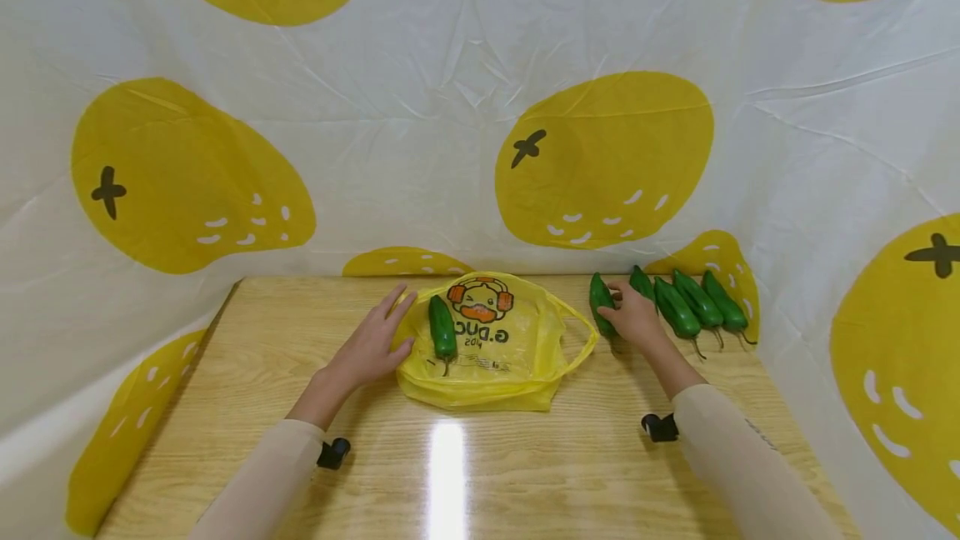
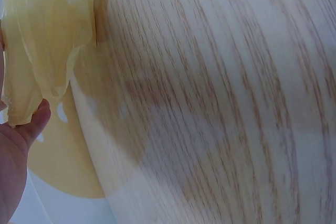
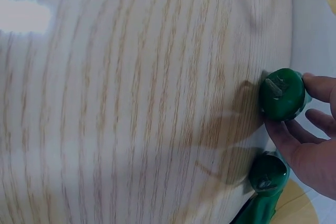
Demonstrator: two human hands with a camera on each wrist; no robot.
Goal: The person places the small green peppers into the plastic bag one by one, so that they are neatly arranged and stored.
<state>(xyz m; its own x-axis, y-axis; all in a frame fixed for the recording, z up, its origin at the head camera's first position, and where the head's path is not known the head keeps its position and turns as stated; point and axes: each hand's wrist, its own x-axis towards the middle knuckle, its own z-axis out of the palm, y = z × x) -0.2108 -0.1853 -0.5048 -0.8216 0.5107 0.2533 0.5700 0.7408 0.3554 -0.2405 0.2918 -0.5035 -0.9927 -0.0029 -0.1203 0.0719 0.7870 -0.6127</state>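
A yellow see-through plastic bag (image 1: pixel 525 352) with a duck print lies flat mid-table, its handle loop toward the right. One green pepper (image 1: pixel 442 327) lies at the bag's left part, stem toward the person. My left hand (image 1: pixel 378 344) is at the bag's left edge with fingers spread; in the left wrist view its thumb (image 2: pixel 39 119) meets the edge of the plastic. Right of the bag, my right hand (image 1: pixel 636 319) grips another green pepper (image 1: pixel 600 298) between thumb and fingers. The right wrist view shows that pepper's stem end (image 3: pixel 282 94) between the fingertips.
Several more green peppers (image 1: pixel 697 302) lie in a row at the back right, close beside my right hand. A white cloth (image 1: pixel 420 148) printed with yellow fruit hangs behind and around the wooden table (image 1: pixel 555 473). Light glares on the table's front.
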